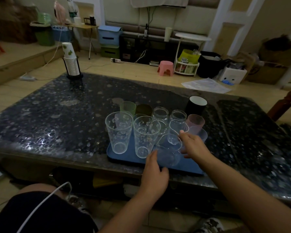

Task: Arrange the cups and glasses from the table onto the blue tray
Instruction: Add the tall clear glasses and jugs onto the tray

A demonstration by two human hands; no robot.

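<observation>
Dim living-room light falls on a low table (60, 118) with a dark, pebbled, glossy top; behind it sit storage boxes, a pink stool (165, 68) and a stack of paper cups (71, 61) in a black holder at the table's far left corner.

Only the head view is given. A blue tray (118, 158) lies at the table's near edge, almost full. Two tall printed glasses (118, 132) stand at the tray's near left. Behind them are a green cup (128, 107), a dark cup (144, 109) and two clear jars (160, 116). A pink cup (195, 123) stands toward the tray's right. A black cup with a white inside (196, 105) stands beyond the tray's far right corner; I cannot tell whether it is on the tray.

The left hand (155, 175) cups the side of a small clear glass (169, 151) that leans over the tray's near middle. The right hand (193, 145) pinches the rim of another small glass (176, 130) just behind it. Both hands are closed on glass.

These glasses look light, stiff, smooth and breakable. A grip round the body seems safer than a rim pinch, and crowding makes knocks likely.
</observation>
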